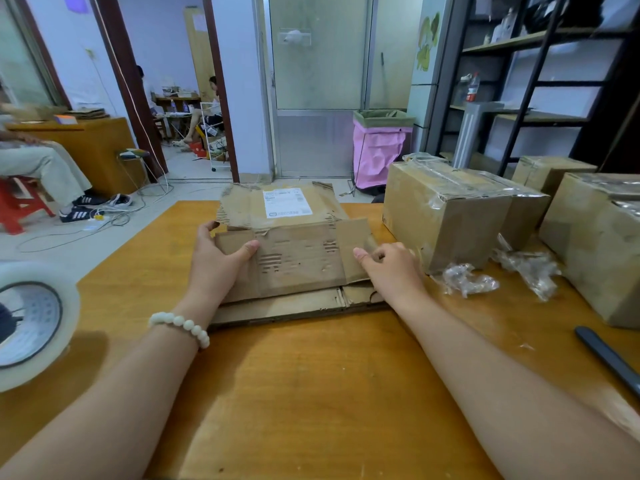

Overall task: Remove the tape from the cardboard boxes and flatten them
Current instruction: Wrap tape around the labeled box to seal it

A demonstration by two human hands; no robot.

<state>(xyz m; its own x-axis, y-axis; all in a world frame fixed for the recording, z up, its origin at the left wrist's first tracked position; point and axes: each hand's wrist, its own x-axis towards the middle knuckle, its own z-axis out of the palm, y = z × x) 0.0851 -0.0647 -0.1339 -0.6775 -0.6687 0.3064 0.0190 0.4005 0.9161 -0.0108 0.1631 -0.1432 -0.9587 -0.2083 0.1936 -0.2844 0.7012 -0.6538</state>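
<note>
Head view: a flattened box (294,251) lies mid-frame on the surface (311,393). The left hand (214,261) clasps its 9 o'clock edge, thumb on top. The right hand (391,268) pinches the 3 o'clock flap, grip curled tight. Pressing evenly along the creases should keep it flat. Taped boxes (446,216) stand at 2 o'clock.

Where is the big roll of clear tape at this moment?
In the head view, the roll of clear tape sits at the far left edge, on the wooden table, left of the bead bracelet on the left wrist.
</note>
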